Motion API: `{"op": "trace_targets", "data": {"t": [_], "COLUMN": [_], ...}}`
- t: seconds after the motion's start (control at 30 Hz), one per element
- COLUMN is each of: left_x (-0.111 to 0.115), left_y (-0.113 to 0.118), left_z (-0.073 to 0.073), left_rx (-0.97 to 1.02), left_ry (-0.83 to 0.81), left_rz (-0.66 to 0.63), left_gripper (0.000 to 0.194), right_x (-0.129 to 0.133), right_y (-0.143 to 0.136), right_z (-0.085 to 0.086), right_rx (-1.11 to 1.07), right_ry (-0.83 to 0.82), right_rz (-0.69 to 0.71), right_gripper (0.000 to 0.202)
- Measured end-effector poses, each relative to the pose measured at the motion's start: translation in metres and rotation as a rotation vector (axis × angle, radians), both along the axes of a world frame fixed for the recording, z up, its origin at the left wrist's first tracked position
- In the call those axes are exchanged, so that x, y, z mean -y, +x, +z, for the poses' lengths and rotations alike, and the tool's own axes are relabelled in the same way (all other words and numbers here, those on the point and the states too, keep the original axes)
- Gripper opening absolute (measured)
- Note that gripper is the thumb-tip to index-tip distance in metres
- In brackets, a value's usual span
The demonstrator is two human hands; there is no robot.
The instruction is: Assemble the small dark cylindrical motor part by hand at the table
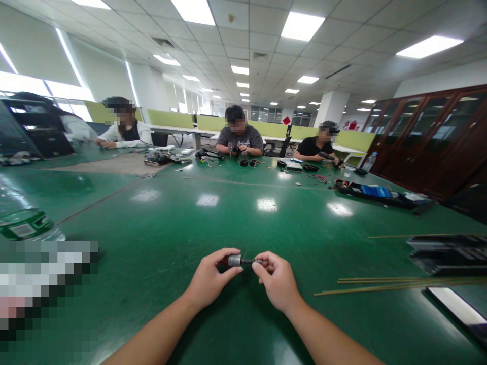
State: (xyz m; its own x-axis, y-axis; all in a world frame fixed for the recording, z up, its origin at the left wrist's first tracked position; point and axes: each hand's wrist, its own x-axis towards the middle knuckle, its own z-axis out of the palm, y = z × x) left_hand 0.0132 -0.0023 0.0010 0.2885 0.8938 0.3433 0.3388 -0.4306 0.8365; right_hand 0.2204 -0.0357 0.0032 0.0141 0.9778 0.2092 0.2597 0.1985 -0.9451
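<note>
My left hand (213, 276) is wrapped round a small silver metal cylinder (235, 260), thumb below and fingers above. A thin dark shaft (247, 261) sticks out of the cylinder to the right. At that shaft's far end, the fingertips of my right hand (277, 276) are closed in a pinch. The part is held level, just above the green table (228, 218). Its left end is hidden within my left fingers, and the piece inside the right pinch is only partly visible.
Thin brass-coloured rods (365, 288), black channel-shaped pieces (445, 256) and a phone (458, 306) lie to the right. Left stand a plastic bottle (32, 225) and a blurred-out flat object (41, 284). Several people sit across the table; a black tray (395, 198) holds blue items.
</note>
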Motion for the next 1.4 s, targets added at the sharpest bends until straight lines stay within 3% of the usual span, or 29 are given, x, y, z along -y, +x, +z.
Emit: {"op": "trace_targets", "data": {"t": [1.4], "left_x": [-0.0014], "left_y": [-0.0005], "left_z": [-0.0002], "left_rx": [0.010], "left_ry": [-0.006], "left_rz": [0.008], "left_gripper": [0.033], "right_x": [0.0002], "right_y": [0.0023], "right_z": [0.0030], "right_rx": [-0.053], "right_ry": [0.030], "right_rz": [-0.014], "right_gripper": [0.015]}}
